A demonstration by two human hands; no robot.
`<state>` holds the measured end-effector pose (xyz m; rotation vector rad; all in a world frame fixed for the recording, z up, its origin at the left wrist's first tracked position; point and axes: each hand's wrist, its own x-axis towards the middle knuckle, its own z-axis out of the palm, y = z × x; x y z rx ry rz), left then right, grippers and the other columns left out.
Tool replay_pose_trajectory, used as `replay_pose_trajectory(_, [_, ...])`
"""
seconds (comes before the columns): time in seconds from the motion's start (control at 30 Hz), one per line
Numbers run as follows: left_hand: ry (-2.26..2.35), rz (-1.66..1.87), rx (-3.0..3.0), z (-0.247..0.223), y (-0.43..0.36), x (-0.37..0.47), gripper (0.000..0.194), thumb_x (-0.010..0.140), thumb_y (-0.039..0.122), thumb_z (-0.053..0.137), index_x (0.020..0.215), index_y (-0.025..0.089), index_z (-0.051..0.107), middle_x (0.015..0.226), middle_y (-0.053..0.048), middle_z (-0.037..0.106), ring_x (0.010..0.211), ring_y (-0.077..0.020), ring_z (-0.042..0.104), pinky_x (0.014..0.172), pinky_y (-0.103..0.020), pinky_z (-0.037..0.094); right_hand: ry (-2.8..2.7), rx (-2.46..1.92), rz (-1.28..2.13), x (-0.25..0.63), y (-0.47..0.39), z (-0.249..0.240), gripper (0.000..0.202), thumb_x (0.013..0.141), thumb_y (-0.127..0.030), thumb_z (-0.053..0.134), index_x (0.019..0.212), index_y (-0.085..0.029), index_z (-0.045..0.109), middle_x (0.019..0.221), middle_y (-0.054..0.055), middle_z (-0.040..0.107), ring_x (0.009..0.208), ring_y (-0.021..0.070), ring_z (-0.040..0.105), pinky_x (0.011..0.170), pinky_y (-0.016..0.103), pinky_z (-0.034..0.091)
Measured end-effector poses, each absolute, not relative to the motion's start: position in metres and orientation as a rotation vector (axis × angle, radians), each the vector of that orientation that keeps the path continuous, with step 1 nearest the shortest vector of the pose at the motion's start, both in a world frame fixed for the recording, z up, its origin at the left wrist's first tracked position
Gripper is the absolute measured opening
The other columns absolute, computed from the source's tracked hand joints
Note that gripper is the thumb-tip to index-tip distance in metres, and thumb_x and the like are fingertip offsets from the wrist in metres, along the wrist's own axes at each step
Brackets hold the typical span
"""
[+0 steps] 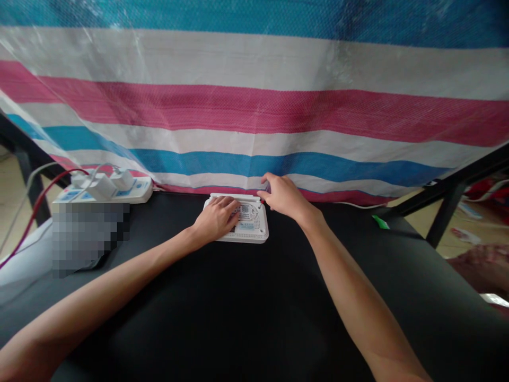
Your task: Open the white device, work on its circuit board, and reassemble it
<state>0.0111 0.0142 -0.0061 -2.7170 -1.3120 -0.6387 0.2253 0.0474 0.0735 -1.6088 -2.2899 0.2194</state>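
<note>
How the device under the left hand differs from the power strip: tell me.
The device lies under the left hand; no hand touches the power strip. The device shows a printed label; the power strip carries plugs. Both are mostly white.

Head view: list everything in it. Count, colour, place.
device: 1, white, on table, under left hand
tool: 1, dark, in right hand
table: 1, black, below hands
sheet: 1, striped blue, white and pink, behind table
power strip: 1, white, far left
plugs: at least 2, white, on power strip
red cable: 1, left
green packet: 1, table's right side
bars: several, black, both sides
pixelated patch: 1, grey, left
left hand: 1, on device
right hand: 1, at device's far right corner
</note>
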Motion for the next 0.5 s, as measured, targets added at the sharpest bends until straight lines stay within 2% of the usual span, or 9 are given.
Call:
replay_pose_trajectory(0.17, [-1.314, -0.638, -2.71, -0.0042, 0.0137, 0.0119, 0.025, 0.1, 0.03, 0.046, 0.113, 0.015, 0.061, 0.114, -0.014, 0.067, 0.105, -0.0277, 0.064, 0.093, -0.046, 0.051, -2.324, -1.43, 0.391, 0.226, 0.0494, 0.0728, 0.04, 0.084, -0.009, 0.066, 0.124, -0.015, 0.064, 0.096, 0.01, 0.077, 0.09, 0.0232, 0.072, 0.086, 0.033, 0.054])
replay_pose_trajectory(0.33, [-1.306, -0.59, -2.716, -0.0031, 0.0139, 0.012, 0.026, 0.1, 0.03, 0.045, 0.115, 0.015, 0.06, 0.114, -0.014, 0.067, 0.105, -0.0276, 0.063, 0.093, -0.044, 0.05, -2.289, -1.53, 0.426, 0.2204, 0.0468, 0.0736, 0.028, 0.089, -0.021, 0.066, 0.117, -0.014, 0.067, 0.081, 0.009, 0.075, 0.059, 0.0193, 0.068, 0.07, 0.033, 0.055])
replay_pose_trajectory(0.4, [-1.299, -0.574, -2.711, -0.0036, 0.0144, 0.0119, 0.025, 0.1, 0.029, 0.045, 0.114, 0.015, 0.06, 0.114, -0.013, 0.066, 0.105, -0.0276, 0.063, 0.093, -0.044, 0.05, -2.298, -1.535, 0.401, 0.2197, 0.0467, 0.0733, 0.029, 0.09, -0.022, 0.065, 0.117, -0.013, 0.067, 0.081, 0.009, 0.075, 0.06, 0.0197, 0.068, 0.072, 0.034, 0.055])
replay_pose_trajectory(0.5, [-1.303, -0.574, -2.701, -0.0047, 0.015, 0.0117, 0.026, 0.1, 0.03, 0.045, 0.115, 0.015, 0.06, 0.115, -0.013, 0.066, 0.105, -0.0277, 0.063, 0.093, -0.044, 0.05, -2.343, -1.465, 0.316, 0.2211, 0.0473, 0.0728, 0.042, 0.084, -0.013, 0.068, 0.126, -0.013, 0.063, 0.087, 0.009, 0.076, 0.078, 0.0228, 0.071, 0.084, 0.034, 0.053])
